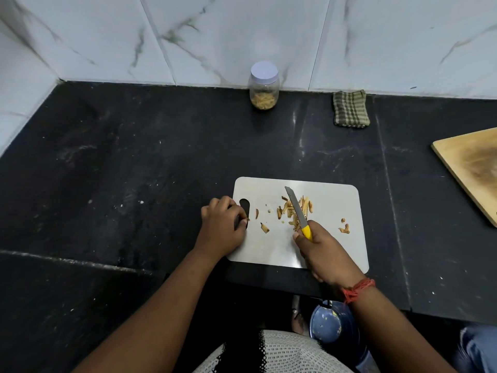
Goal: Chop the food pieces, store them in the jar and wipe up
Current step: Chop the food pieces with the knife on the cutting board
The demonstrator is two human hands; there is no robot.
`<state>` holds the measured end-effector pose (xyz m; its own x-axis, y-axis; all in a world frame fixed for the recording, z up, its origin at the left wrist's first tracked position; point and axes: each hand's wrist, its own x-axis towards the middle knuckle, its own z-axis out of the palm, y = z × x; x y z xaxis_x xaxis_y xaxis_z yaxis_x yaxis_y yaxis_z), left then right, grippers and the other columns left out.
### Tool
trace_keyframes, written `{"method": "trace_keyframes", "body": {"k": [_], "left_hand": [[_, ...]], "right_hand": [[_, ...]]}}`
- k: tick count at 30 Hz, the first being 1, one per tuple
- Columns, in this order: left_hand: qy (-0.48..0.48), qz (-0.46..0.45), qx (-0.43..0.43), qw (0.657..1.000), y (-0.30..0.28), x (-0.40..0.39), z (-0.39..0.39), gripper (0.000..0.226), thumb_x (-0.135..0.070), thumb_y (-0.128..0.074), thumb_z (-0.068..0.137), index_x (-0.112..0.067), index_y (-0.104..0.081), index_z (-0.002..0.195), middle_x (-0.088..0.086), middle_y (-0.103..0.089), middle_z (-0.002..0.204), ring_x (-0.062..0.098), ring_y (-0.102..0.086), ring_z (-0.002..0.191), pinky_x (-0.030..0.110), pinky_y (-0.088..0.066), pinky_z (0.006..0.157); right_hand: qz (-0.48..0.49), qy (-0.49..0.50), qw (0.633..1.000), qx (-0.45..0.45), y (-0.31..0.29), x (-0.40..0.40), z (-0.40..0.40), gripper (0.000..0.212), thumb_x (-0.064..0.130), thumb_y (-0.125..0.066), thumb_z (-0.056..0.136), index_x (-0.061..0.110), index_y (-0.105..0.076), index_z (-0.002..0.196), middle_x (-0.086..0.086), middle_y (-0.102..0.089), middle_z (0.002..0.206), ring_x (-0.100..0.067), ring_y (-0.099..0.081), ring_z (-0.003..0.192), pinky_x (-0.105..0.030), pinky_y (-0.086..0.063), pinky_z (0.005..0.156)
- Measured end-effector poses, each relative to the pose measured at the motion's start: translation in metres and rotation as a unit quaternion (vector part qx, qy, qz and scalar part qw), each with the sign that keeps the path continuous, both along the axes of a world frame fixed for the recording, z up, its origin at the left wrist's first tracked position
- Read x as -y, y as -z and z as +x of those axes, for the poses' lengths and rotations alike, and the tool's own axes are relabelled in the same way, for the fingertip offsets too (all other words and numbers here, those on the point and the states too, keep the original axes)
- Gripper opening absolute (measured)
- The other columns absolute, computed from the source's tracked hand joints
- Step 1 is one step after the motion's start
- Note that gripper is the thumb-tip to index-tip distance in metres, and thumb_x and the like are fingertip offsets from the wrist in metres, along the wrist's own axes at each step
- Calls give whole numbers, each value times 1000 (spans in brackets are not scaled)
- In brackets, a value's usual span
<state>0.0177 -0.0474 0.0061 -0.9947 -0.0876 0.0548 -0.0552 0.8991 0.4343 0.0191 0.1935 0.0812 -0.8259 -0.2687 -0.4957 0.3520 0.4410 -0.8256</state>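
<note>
White marble-veined wall tiles back the black stone worktop at which you stand. Your white rectangular plastic cutting board lies near the front edge, its handle slot towards your left. Your right hand is clamped around the yellow handle of the small steel-bladed knife; the blade points away from you and slightly left, lying across the main heap of tan, strip-shaped food pieces at mid-board. Your left hand rests at the board's left edge beside the slot, fingers curled, apparently pinching a small fragment, though this cannot be confirmed. Stray pieces lie between your two hands and near the board's right side. The strips run roughly parallel to the blade's long axis, so a cut across them would, in my judgement, require turning the knife or the heap. The heap sits directly beyond your right hand, which is nearer it than the left. The clear plastic jar with the white lid, lid on and partly filled, stands against the wall, well apart from the board. The folded green checked cloth lies to its right. Chopping appears under way; storing and wiping remain.
</note>
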Motion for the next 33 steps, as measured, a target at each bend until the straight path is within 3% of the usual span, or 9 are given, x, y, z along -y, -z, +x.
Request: {"method": "trace_keyframes", "body": {"k": [7,11,15,21,28,33], "left_hand": [[61,40,-4,997,-13,-17,-7,5,-30,-66,90,-26,-63,88,-18,-60,90,9,-50,91,37,-30,92],[87,-27,32,995,-15,-33,-18,12,-35,-59,94,-28,-69,94,-13,-63,99,12,-49,101,35,-23,92],[51,-31,-4,998,-16,-36,-26,12,-32,-60,94,-27,-70,99,-10,-59,103,15,-49,102,34,-23,89],[85,-85,28,992,-23,-44,-38,15,-34,-57,98,-29,-69,105,-9,-56,109,16,-46,109,36,-26,94],[123,-146,40,981,-27,-52,-43,25,-34,-46,101,-23,-68,108,-5,-57,113,17,-46,108,39,-30,97],[95,-76,14,992,-26,-66,-42,19,-33,-52,96,-22,-67,97,-6,-57,104,16,-48,101,37,-29,93]], "right_hand": [[2,5,1000,-9,0,-3,-1,19,32,-47,102,35,-45,84,0,-47,65,-8,-40,34,-22,-34,36],[2,7,1000,-8,0,-4,-1,19,32,-48,102,33,-46,83,-1,-46,64,-10,-39,35,-22,-35,37],[1,12,1000,-6,-1,-8,-2,18,33,-48,101,28,-47,84,-2,-46,64,-10,-39,38,-24,-36,38],[2,16,1000,-8,2,-13,0,23,36,-48,101,35,-46,78,-1,-46,63,-12,-39,38,-24,-35,38],[-1,22,1000,-13,1,-18,-2,24,34,-48,101,31,-45,77,-1,-45,62,-11,-38,37,-23,-34,38],[6,31,999,-17,0,-25,-3,20,32,-48,101,24,-46,83,-2,-45,62,-11,-38,36,-23,-33,37]]}}
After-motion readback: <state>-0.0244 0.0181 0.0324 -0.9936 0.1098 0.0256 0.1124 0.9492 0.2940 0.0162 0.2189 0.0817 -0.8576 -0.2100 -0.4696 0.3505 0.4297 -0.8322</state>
